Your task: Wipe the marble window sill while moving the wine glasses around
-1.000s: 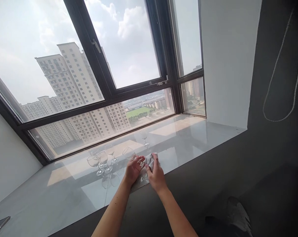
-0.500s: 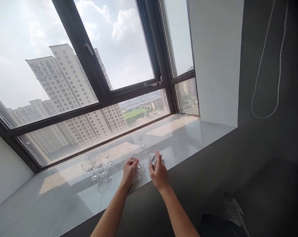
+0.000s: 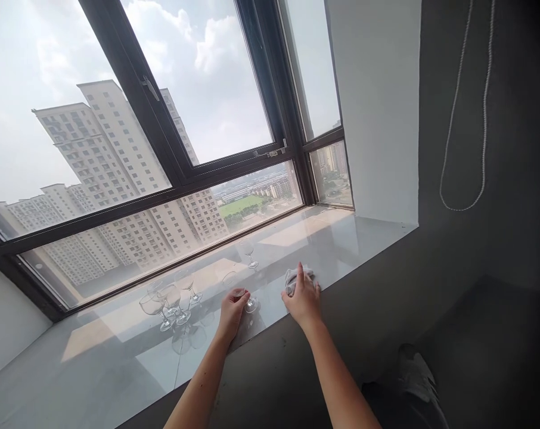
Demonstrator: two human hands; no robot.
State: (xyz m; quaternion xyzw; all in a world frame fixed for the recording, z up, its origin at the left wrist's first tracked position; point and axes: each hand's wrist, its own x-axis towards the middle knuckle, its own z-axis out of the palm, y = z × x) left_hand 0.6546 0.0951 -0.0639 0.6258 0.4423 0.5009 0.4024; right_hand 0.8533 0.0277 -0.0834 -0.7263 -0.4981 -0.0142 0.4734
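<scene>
My left hand (image 3: 234, 311) is closed on a clear wine glass (image 3: 251, 305), fingers pinched near its stem. The glass leans, its round foot showing right of my fingers and its faint rim up and to the left. My fingers hide part of the glass. To the right, my right hand (image 3: 304, 302) is spread over a bunched grey cloth (image 3: 292, 279) at the sill's front edge, thumb and fingers around it. Several more stemmed wine glasses (image 3: 183, 316) stand upright in a cluster to the left. A single wine glass (image 3: 252, 262) stands further back.
The glossy window sill (image 3: 109, 363) ends in a front edge above a dark wall. Behind it is a dark-framed window (image 3: 180, 190) with a handle (image 3: 151, 88). A looped blind cord (image 3: 463, 208) hangs at the right. A shoe (image 3: 415, 375) shows below.
My right hand has moved right, away from my left hand, with the cloth, and its fingers have spread. My left hand keeps the glass. The whole view has shifted slightly.
</scene>
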